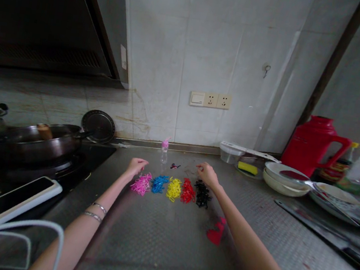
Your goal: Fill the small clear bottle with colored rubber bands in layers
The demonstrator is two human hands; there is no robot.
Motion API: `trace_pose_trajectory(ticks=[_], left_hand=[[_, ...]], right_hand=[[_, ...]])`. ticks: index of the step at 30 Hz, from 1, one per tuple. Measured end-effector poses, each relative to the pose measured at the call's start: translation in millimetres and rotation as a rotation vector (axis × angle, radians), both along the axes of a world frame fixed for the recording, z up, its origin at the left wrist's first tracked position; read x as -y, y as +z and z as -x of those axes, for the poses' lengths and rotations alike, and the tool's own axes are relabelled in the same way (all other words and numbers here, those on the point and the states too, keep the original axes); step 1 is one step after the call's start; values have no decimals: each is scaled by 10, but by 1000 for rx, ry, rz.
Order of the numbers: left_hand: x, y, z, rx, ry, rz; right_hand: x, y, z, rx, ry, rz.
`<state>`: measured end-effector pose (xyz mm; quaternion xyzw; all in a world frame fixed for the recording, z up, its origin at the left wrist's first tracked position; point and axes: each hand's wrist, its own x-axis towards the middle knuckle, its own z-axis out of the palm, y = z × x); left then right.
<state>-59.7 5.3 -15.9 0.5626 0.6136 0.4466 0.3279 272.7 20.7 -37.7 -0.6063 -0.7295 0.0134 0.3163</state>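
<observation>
Head view, looking down at a steel counter. We see two bare forearms reaching forward. The left hand hangs with its fingers curled under, just above a pink pile of small plastic clips. We cannot tell whether it holds anything. Two thin bangles sit on that wrist. The right hand hovers just behind a black pile, its fingertips drawn together and pointing left. The view is too small for us to say whether they pinch a clip.

Between the hands lies a neat row of five clip piles, sorted by colour: pink, a blue pile, a yellow pile, a red pile, then black. The piles sit close beside one another.

Behind the row stands a small clear bottle with a pink cap. A tiny dark clip lies near it. A red scrap lies under the right forearm.

To our left, a dark wok sits on the stove with a wooden handle resting inside, and a round lid leans on the wall. To our right, a shallow dish holds a yellow sponge. Beside it are stacked white bowls with a spoon laid across them, and behind them a red jug.
</observation>
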Motion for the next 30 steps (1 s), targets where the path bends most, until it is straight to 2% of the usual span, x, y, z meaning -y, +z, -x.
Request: trace_pose_trajectory(ticks=[6,12,18,30], left_hand=[[-22,-68,27,15,5,13],[-21,-84,30,7,10,15],[-9,-90,28,-4,11,-4],[-22,-125,35,-1,10,-25]], right_hand=[[-210,148,533,54,122,58],[-338,77,868,161,186,100],[-317,-33,993,290,170,147],[-270,10,990,315,112,148]])
